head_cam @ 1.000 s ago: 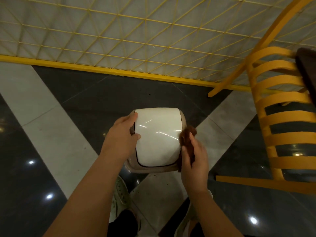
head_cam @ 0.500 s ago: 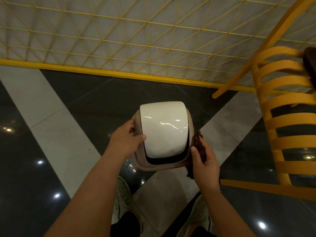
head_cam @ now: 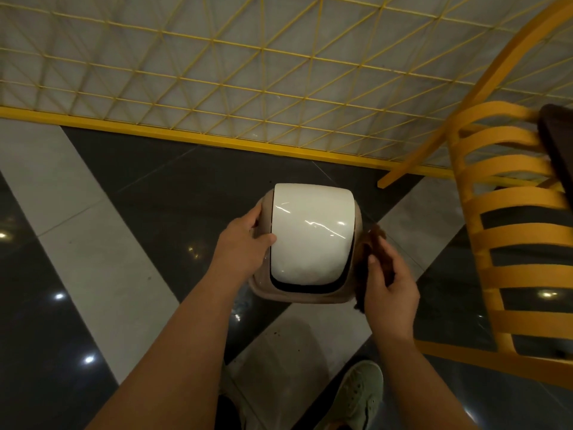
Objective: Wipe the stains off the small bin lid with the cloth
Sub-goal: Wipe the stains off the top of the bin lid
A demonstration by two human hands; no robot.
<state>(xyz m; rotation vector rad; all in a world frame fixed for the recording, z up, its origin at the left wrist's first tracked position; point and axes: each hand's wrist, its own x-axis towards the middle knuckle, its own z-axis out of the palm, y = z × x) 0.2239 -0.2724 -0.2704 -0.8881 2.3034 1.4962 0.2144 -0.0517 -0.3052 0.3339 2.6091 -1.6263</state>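
Now glossy white bin lid (head_cam: 310,234), beige rim, glare streaks.

So I've got the bin lid (head_cam: 311,234) out in front over the floor (head_cam: 93,218), left hand (head_cam: 245,243) on its left edge, right hand (head_cam: 391,285) on its right side with the cloth (head_cam: 363,259) pressed between. Chair (head_cam: 508,218) sits off right, fence panel (head_cam: 248,72) behind it all, my shoe (head_cam: 356,395) underneath.

One bin lid (head_cam: 311,234), one brown cloth (head_cam: 367,259), two hands — left (head_cam: 245,246), right (head_cam: 392,290) — one shoe (head_cam: 356,395), one yellow chair (head_cam: 508,218)
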